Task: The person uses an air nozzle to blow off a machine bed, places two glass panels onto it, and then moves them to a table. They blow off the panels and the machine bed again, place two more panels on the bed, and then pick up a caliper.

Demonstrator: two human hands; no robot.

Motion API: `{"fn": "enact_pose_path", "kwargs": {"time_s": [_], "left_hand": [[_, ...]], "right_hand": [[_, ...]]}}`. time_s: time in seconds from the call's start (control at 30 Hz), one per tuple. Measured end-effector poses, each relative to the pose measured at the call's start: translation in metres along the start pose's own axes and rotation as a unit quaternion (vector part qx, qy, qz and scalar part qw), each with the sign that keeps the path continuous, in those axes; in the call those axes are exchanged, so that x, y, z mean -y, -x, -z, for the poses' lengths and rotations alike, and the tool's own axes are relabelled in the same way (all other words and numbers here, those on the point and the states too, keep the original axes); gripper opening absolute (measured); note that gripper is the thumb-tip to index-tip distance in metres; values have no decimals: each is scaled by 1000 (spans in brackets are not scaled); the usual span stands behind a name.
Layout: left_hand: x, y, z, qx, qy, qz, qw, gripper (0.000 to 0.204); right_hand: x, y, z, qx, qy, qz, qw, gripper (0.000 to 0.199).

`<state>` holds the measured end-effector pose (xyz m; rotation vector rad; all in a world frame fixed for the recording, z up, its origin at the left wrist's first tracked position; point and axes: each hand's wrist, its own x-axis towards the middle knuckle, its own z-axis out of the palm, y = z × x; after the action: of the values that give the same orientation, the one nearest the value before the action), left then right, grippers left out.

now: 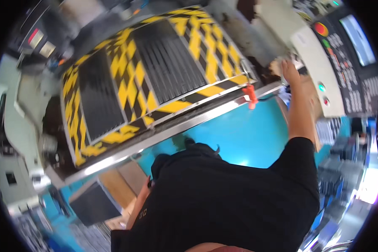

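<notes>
My right hand is stretched far out to the upper right, at the edge of a pale machine housing. Its fingers rest against a small pale crumpled thing; whether they grip it is unclear. My right arm runs back from the hand to the sleeve of my black shirt. Only a strip of my left forearm shows beside my body at the lower left, and the hand itself is hidden. An orange-red nozzle tool hangs on a dark hose just left of my right arm.
A raised step platform with yellow-black stripes, black ribbed mats and a metal edge fills the middle. Below it is teal floor. A dark control panel with a screen and coloured buttons stands at right. A wooden board and a dark box lie at lower left.
</notes>
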<state>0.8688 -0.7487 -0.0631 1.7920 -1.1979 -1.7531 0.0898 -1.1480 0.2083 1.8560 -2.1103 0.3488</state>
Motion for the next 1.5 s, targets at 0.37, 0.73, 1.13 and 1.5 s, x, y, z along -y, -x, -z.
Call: {"fn": "enact_pose_path", "kwargs": {"time_s": [0.37, 0.73, 1.13, 1.5], "left_hand": [[-141, 60, 36, -107, 9, -75, 991, 43], [-230, 35, 248, -322, -31, 21, 946, 54], [-219, 18, 303, -274, 194, 103, 936, 25], [-212, 6, 319, -258, 288, 103, 916, 18]], "right_hand": [[346, 29, 148, 208, -454, 118, 858, 40], [385, 10, -58, 428, -405, -102, 801, 30], [395, 21, -50, 383, -455, -221, 773, 39], [396, 4, -28, 393, -535, -246, 706, 34]]}}
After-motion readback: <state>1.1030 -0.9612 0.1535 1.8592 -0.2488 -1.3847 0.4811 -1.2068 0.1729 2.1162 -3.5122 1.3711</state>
